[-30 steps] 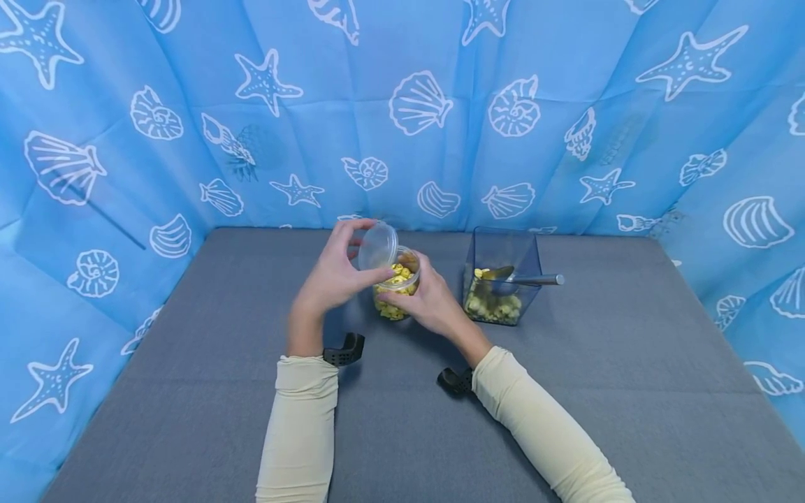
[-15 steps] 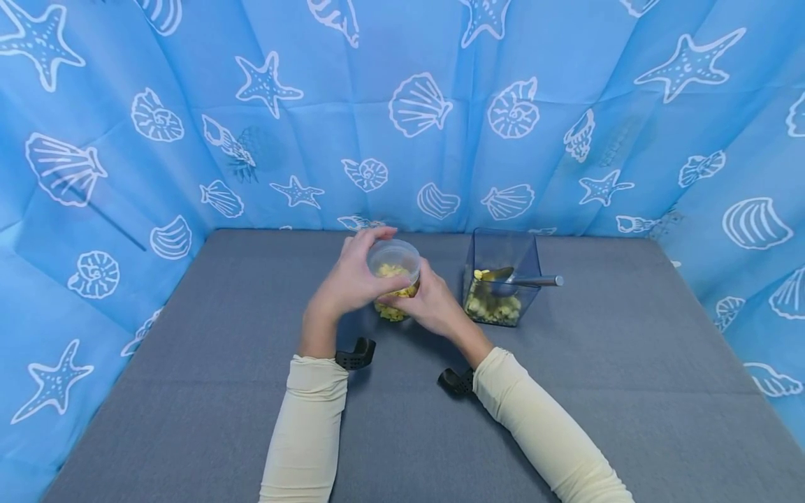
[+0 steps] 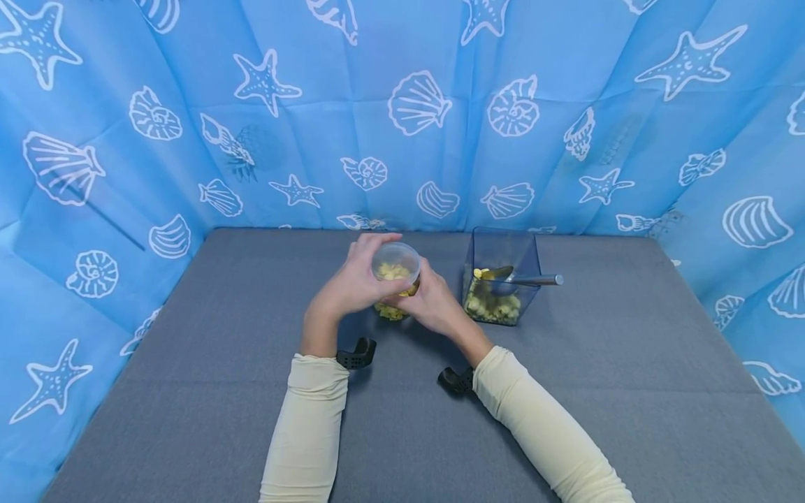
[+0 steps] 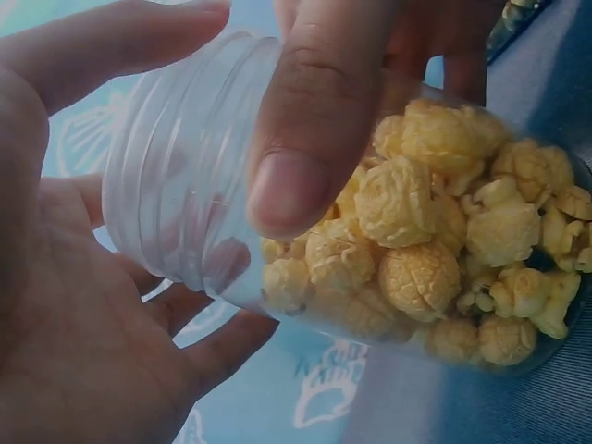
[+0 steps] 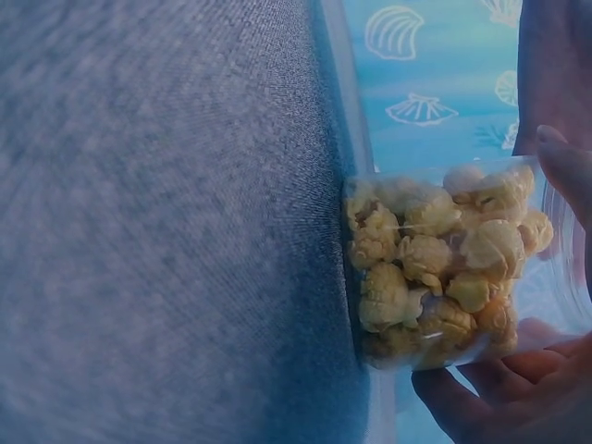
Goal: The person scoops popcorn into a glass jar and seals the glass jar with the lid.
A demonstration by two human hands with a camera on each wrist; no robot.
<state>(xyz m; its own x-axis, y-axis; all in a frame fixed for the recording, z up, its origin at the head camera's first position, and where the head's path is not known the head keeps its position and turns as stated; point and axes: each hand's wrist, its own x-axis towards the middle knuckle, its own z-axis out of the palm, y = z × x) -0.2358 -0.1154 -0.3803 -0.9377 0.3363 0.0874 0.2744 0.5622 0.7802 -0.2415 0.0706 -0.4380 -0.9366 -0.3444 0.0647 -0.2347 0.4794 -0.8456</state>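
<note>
A clear plastic jar [image 3: 391, 312] of yellow popcorn [image 4: 421, 277] stands on the table between both hands. Its translucent screw lid [image 3: 397, 257] covers the mouth, and the threads show in the left wrist view. My left hand [image 3: 355, 281] holds the lid by its rim, thumb in front and fingers round the far side. My right hand [image 3: 435, 300] grips the jar's body just below the lid, its thumb [image 4: 296, 185] pressed to the near wall. The hands hide part of the jar in the head view.
Right of the jar stands a clear bluish bin [image 3: 506, 248] with popcorn in its lower part. A scoop's metal handle [image 3: 544, 280] sticks out over its right side. Grey cloth covers the table [image 3: 402, 433]; a blue shell-print curtain [image 3: 465, 161] hangs behind.
The lid was tilted at the jar's left with the mouth uncovered; my left hand has moved it right and down onto the mouth. My right hand has stayed on the jar.
</note>
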